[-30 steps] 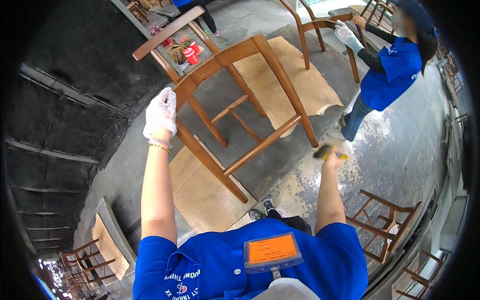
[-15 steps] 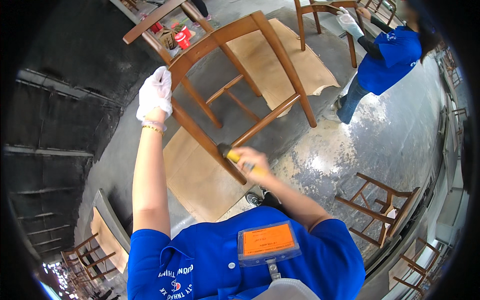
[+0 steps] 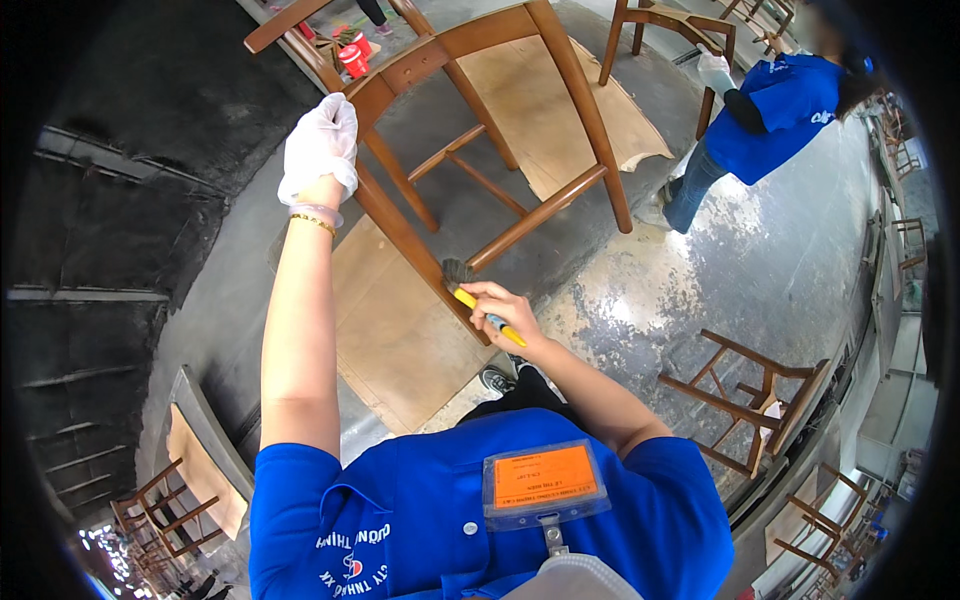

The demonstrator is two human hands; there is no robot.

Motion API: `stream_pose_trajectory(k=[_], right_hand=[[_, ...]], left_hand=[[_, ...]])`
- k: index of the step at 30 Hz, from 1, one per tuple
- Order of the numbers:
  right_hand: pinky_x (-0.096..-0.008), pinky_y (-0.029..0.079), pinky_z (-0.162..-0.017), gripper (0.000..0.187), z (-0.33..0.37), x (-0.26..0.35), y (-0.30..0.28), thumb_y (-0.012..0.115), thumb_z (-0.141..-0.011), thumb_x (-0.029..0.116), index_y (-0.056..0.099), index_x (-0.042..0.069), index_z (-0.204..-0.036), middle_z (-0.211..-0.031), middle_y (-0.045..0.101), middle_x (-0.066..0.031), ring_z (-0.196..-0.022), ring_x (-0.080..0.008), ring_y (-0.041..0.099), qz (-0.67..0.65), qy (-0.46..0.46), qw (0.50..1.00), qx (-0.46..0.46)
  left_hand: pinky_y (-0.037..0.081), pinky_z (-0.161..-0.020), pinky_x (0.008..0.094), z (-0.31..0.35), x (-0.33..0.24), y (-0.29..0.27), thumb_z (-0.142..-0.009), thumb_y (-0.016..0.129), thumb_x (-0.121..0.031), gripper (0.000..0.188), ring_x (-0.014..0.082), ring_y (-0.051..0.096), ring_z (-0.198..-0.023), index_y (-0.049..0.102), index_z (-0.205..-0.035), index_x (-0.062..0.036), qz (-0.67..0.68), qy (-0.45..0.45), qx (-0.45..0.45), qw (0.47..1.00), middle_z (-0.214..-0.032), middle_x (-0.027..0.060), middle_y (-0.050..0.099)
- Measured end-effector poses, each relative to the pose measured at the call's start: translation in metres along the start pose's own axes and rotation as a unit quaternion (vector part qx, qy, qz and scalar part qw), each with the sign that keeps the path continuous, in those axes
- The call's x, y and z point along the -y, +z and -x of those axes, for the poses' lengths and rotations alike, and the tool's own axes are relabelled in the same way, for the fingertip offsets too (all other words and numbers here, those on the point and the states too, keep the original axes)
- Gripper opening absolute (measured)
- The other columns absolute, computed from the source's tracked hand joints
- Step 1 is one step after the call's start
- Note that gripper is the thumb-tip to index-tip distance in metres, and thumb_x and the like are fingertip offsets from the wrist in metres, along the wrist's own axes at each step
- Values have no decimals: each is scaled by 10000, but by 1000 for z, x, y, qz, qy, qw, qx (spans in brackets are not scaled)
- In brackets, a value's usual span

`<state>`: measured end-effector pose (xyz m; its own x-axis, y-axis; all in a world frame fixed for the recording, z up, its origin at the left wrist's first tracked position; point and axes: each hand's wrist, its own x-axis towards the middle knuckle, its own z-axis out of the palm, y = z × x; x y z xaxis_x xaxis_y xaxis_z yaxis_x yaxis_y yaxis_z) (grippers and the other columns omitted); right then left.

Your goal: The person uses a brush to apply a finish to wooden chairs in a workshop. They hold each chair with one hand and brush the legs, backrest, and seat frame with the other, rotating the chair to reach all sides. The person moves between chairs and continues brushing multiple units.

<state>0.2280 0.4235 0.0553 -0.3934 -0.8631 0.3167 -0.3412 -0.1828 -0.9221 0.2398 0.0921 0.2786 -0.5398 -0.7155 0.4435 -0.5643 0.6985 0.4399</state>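
Observation:
A brown wooden chair frame [image 3: 498, 36] without a seat is held up tilted before me. My left hand [image 3: 322, 150], in a white glove, is closed around the frame near a corner of its curved top rail. My bare right hand [image 3: 500, 312] grips a paintbrush [image 3: 466, 298] with a yellow handle and dark bristles. The bristles are at the frame's near leg, close to where the crossbar [image 3: 535, 220] joins it. Whether they press on the wood or just hover, I cannot tell.
Brown cardboard sheets [image 3: 400, 330] lie on the grey floor beneath the chair. A co-worker in a blue shirt [image 3: 775, 115] handles another chair [image 3: 665, 18] at the upper right. One more chair frame [image 3: 735, 410] lies to the right. Red containers [image 3: 353, 60] stand beyond my left hand.
The chair frame and my left hand have shifted slightly upward in view. The brush has swung, its bristles now pointing up toward the crossbar joint. The co-worker's gloved hand has moved a little lower.

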Motion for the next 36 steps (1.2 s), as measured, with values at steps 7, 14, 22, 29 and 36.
stream_pose_trajectory(k=[7, 14, 22, 29, 36], right_hand=[[-386, 554, -967, 234, -40, -14, -96, 711, -783, -141, 649, 82, -745, -1205, 753, -146, -1132, -305, 721, 238, 15, 879, -413], [-382, 523, -1079, 121, -151, 106, -56, 730, -812, -57, 641, 24, -808, -1344, 711, -172, -1276, -304, 675, 93, -237, 960, -114], [-478, 487, -1148, 69, -96, 56, -1, 654, -874, 173, 710, 155, -910, -1424, 663, -28, -1390, -290, 582, 414, -313, 847, 118], [-471, 511, -1059, 251, 61, -35, 12, 737, -809, 188, 771, 190, -1058, -1324, 702, -51, -1275, -269, 644, 427, -2, 781, 456], [-465, 495, -1150, 148, -29, 2, -10, 699, -782, 85, 715, 135, -921, -1377, 693, -12, -1376, -249, 600, 332, -164, 921, 122]], left_hand=[[564, -937, 466, 2, 4, 1, -1021, 597, -375, 361, 419, 701, -1076, 727, -1265, -143, -3, 67, 2, 998, -1137, 206, 741], [346, -1174, 399, -13, -16, -36, -1014, 255, -791, 855, 342, 509, -1395, 740, -1353, -174, 205, -100, 211, 950, -1544, 194, 558], [274, -1239, 436, -27, -4, -33, -1010, 248, -778, 853, 397, 428, -1480, 744, -1346, -171, 194, -97, 217, 952, -1553, 246, 525], [490, -1117, 361, -35, 11, 15, -1064, 518, -322, 394, 257, 630, -1306, 700, -1364, -145, 106, 19, 138, 985, -1416, 63, 676], [480, -892, 341, -64, 1, 8, -1010, 633, -298, 275, 209, 596, -978, 750, -1166, -104, 68, 28, 96, 993, -1071, 35, 686]])
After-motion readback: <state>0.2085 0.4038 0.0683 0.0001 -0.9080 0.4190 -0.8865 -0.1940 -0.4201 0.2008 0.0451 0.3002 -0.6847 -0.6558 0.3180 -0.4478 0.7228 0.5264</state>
